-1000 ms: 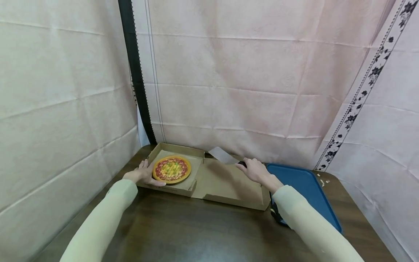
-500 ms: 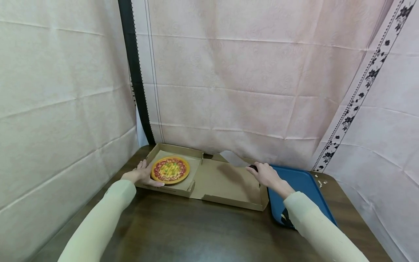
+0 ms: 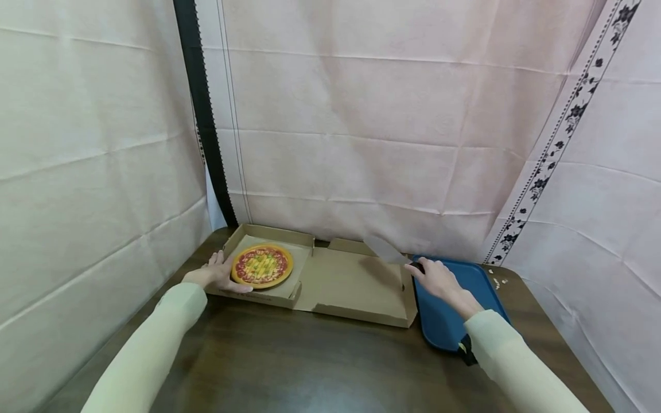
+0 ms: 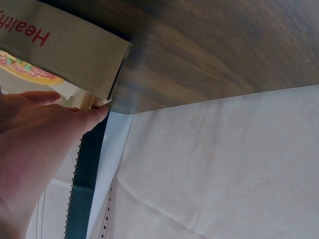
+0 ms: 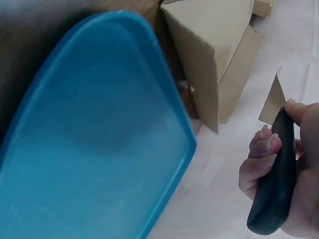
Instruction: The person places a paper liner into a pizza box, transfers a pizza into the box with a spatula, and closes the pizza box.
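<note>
In the head view my left hand [image 3: 217, 275] rests at the near left corner of an open cardboard pizza box [image 3: 289, 301]. Its fingers look fairly straight along the box's edge, beside a small pizza [image 3: 262, 266] with a yellow crust. In the left wrist view a fingertip touches the corner of the box [image 4: 89, 50]. My right hand [image 3: 441, 282] grips the black handle of a spatula [image 5: 274, 184]. The spatula's flat metal blade [image 3: 384, 250] points up and left above the far side of the box lid [image 3: 356, 281], apart from the pizza.
A blue tray [image 3: 439, 318] lies right of the box, partly under my right forearm. Small pale scraps [image 3: 497, 282] lie at the table's back right. Cloth walls [image 3: 361, 115] rise behind and to the sides of the brown wooden table [image 3: 289, 361].
My right hand has moved to the right with the spatula, from above the lid to above the tray's left edge. My left hand keeps its place at the box.
</note>
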A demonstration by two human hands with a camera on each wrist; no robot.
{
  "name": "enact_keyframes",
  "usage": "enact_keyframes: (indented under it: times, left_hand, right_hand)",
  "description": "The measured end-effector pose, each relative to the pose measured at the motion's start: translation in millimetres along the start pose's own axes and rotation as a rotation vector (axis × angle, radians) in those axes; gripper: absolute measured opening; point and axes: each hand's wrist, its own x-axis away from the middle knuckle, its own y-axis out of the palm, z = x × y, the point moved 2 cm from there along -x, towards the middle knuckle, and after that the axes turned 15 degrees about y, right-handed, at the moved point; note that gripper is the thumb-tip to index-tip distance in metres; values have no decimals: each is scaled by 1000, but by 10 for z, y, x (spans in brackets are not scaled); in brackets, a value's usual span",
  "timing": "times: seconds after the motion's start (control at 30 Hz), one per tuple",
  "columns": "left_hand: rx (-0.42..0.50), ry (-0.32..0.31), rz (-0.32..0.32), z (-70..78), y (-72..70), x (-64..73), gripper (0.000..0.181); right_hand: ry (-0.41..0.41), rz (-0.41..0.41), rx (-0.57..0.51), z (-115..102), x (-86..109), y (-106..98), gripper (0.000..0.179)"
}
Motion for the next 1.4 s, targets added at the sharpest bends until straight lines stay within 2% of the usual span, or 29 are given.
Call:
enact_keyframes:
  times: [0.33, 0.73, 1.03, 1.4]
  left_hand:
    - [2, 8, 2, -15, 24, -2, 124]
    - [10, 10, -3, -5, -12, 3, 124]
    - [4, 20, 7, -14, 8, -18, 124]
    - [11, 38, 29, -4, 24, -7, 124]
  right_hand:
    - [59, 35, 21, 308, 93, -80, 51]
    - [107, 53, 30, 705, 240, -152, 42]
    - [150, 62, 62, 992, 364, -243, 45]
    - [217, 63, 90, 1344, 517, -261, 50]
